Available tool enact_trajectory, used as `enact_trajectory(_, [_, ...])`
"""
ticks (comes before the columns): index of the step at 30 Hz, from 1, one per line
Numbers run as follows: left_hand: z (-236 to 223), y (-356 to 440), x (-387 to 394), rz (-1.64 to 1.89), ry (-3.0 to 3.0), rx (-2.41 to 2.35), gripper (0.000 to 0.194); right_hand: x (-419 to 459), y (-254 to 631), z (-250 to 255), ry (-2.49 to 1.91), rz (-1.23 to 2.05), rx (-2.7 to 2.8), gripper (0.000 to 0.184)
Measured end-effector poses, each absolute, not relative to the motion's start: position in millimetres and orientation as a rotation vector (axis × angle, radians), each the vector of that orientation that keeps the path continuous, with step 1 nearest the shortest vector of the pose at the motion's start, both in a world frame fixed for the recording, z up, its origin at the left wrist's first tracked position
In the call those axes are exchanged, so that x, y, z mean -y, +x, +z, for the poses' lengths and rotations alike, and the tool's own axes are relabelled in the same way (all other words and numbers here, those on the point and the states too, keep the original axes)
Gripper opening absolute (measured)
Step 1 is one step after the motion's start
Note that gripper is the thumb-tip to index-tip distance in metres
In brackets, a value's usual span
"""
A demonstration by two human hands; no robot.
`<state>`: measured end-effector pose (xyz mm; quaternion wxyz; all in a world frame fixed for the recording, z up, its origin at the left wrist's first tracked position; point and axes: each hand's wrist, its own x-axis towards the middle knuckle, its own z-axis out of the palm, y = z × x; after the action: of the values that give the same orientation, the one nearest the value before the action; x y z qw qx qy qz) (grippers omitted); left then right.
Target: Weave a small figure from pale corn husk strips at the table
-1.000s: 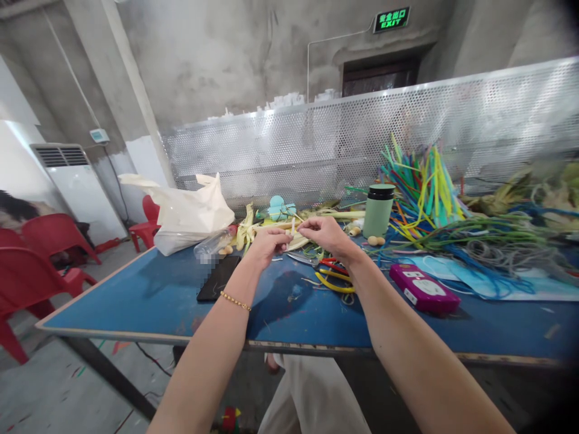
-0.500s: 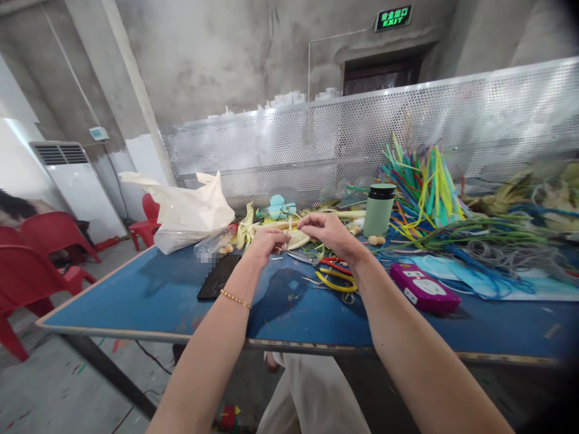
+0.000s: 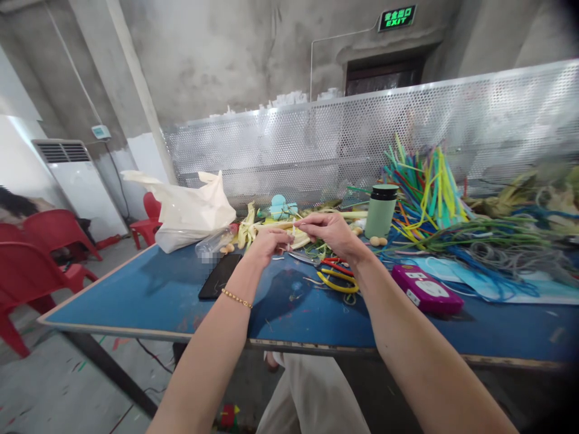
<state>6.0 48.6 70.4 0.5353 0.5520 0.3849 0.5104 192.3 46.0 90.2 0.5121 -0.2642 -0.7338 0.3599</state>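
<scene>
My left hand (image 3: 270,244) is closed in a pinch on the lower end of a small pale strip (image 3: 294,229) held above the table. At the strip's upper end, the thumb and forefinger of my right hand (image 3: 329,231) pinch together. The strip is too small to tell its material. Just below the hands lie a tool with red handles (image 3: 337,266) and one with yellow handles (image 3: 337,282), partly behind my right wrist. Pale corn husks (image 3: 246,226) and green scraps are spread behind the hands.
On the blue table (image 3: 149,289) are a white plastic bag (image 3: 194,208), a clear bottle (image 3: 212,244), a black phone-like slab (image 3: 219,277), a green jar (image 3: 381,211), a purple box (image 3: 427,289), blue masks (image 3: 479,280) and bundled coloured strips (image 3: 434,187). Red chairs (image 3: 54,241) stand left.
My right hand's fingertips have come down and closed onto the top of the pale strip. The left hand keeps its pinch, and the view has shifted slightly.
</scene>
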Motion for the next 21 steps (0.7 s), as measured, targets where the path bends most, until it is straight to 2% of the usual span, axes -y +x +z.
enact_trajectory(10, [68, 9, -48, 1.194, 1.309, -0.841, 0.018, -49, 179, 84, -0.649, 0.928, 1.648, 0.031])
enact_trajectory(16, [65, 10, -50, 1.194, 1.312, -0.815, 0.016, -49, 178, 84, -0.782, 0.75, 1.71, 0.031])
enact_trajectory(21, [65, 10, -51, 1.204, 1.325, -0.817, 0.013, -58, 179, 80, -0.851, 0.463, 1.829, 0.022])
